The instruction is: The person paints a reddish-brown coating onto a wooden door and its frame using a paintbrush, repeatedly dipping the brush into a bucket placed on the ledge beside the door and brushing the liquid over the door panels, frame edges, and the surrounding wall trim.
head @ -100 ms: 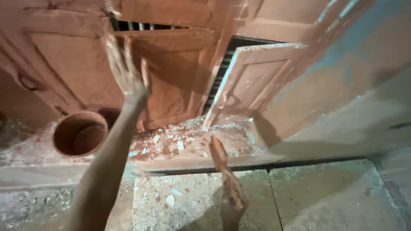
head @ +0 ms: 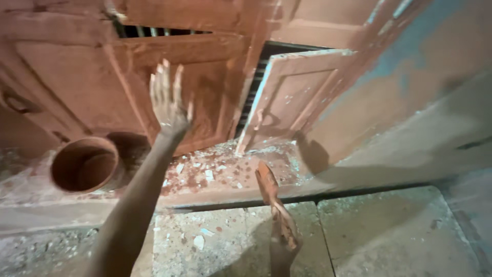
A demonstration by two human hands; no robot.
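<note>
Left hand (head: 169, 105) is open, fingers spread, at the reddish shutter (head: 200, 87) above the debris-strewn sill (head: 215, 172); right hand (head: 284, 233) grips a scraper (head: 266, 184) whose blade is over the sill; best to brace the shutter flat-palmed and keep the blade low.

We see a scraper (head: 274, 205) with a flat, rust-stained blade, tilted with its blade end up and pointing toward the sill. The worn reddish door panel (head: 205, 92) stands upright, its paint flaking.
</note>
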